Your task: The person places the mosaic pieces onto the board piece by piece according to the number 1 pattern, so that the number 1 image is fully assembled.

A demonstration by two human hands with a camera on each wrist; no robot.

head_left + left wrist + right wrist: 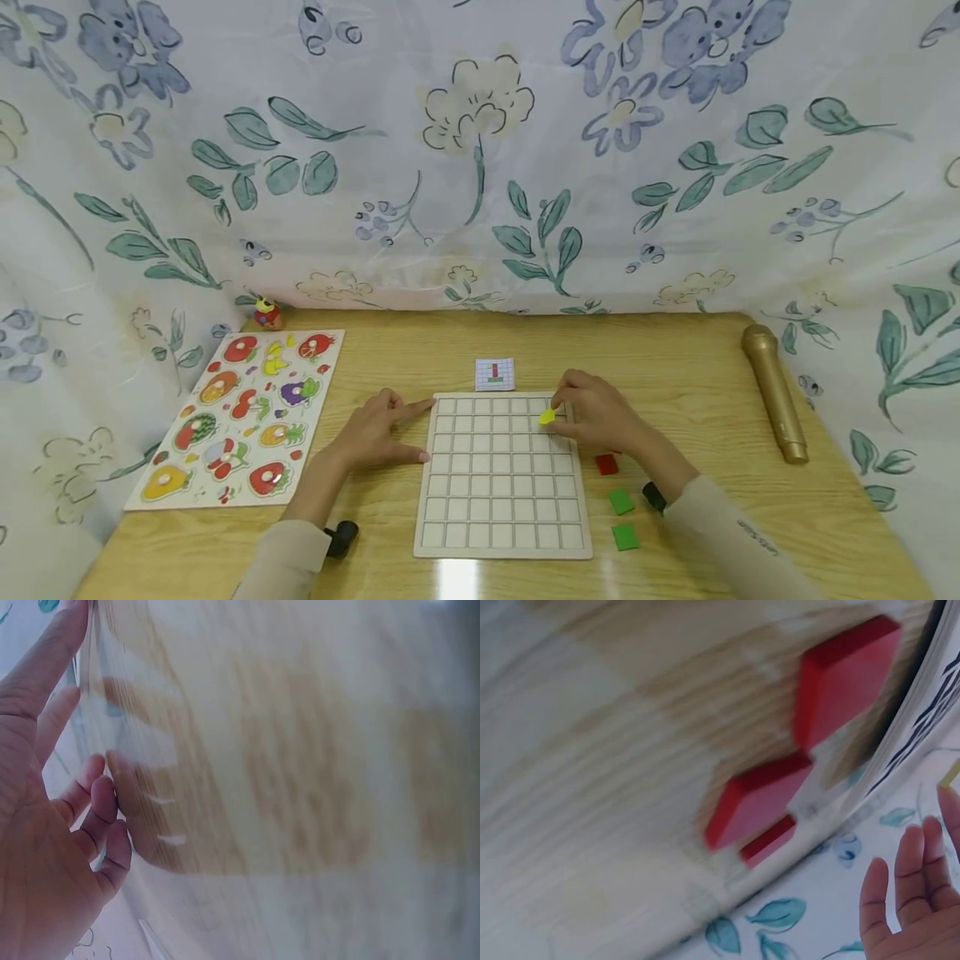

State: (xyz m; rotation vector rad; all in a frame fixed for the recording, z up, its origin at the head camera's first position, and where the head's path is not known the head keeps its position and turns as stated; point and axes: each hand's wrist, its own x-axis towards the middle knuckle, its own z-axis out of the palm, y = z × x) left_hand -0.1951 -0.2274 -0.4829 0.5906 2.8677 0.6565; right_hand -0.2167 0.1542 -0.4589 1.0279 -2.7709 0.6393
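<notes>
A pale square grid board (504, 487) lies on the wooden table. My left hand (378, 432) rests at its left edge, with the thumb and index finger spread and their tips right at the rim. In the left wrist view the same hand (64, 825) has its other fingers loosely bent close to the table. My right hand (600, 408) pinches a yellow tile (547, 417) between thumb and finger over the board's upper right cells. Beyond the board sits a small card (495, 374) printed with a grid and a red and green figure.
Red tiles (607, 464) and green tiles (622, 502) lie right of the board; three red tiles (759, 799) show in the right wrist view. A fruit puzzle board (240, 417) lies left, with a small toy (266, 314) behind it. A gold microphone (776, 396) lies far right.
</notes>
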